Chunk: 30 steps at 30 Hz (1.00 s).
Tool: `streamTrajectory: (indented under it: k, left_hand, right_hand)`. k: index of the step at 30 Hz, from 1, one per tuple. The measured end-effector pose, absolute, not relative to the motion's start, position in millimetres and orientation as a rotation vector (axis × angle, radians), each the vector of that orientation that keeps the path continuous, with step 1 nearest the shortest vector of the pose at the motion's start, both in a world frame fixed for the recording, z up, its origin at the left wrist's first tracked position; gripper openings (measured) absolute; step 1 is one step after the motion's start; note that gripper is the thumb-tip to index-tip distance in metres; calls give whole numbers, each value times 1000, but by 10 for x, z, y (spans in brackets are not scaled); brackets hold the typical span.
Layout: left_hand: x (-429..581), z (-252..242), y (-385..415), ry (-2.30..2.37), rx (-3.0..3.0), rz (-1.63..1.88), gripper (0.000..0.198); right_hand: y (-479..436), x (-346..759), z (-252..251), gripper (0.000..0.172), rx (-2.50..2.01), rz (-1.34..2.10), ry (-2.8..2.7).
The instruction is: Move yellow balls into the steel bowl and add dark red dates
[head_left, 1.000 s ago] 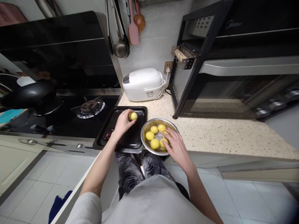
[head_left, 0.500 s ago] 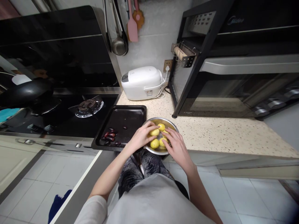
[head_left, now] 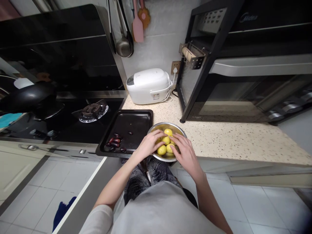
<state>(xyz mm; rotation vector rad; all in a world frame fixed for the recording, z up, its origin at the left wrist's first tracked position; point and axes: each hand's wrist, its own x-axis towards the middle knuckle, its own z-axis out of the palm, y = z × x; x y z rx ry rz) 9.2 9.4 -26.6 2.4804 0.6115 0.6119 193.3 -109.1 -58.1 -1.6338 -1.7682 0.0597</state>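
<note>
One head-worn camera is looking forward and steeply down from above the person's own torso, which is filling the bottom centre of the frame. It is facing the bench (head_left: pixel 231 139) and the wall behind it. The wide lens is bending the stove (head_left: pixel 73 125) off to the left and the oven (head_left: pixel 243 97) off to the right. The left hand (head_left: pixel 147 144) and the right hand (head_left: pixel 185 152) are sitting near the middle at arm's reach, over the bowl (head_left: pixel 168 124). The floor (head_left: pixel 255 208) is running along the lower edge.

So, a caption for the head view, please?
Left hand and right hand in steel bowl of yellow balls, beside black tray.
</note>
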Motion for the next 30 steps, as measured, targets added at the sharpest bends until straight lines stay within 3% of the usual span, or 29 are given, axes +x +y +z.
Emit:
streamTrajectory:
  k: [8,13,18,22,26,30]
  left_hand:
    - [168,-361,65,694,2551,707,17]
    - [144,-369,-12,718,2558,684,22]
    - [-176,-303,-92,819,2381,833,43]
    - [-695,-273,-31,1176,2382,839,47]
    - [-1210,-373,111,1768,2379,603,79]
    - [-1475,-511,242,1920,2290,442,102]
  right_hand:
    - [-1093,1875,-577,34,-1615,44,-1801]
    - [-1055,1882,-666,33,-1561,27,-1763]
    - [-1051,1898,-725,32,-1516,-32,-1715]
    - [-1067,1884,-701,28,-1496,-54,-1692]
    - [-1041,1845,-678,25,-1461,-51,-1716]
    - [-1004,1806,-677,23,-1439,-69,-1734]
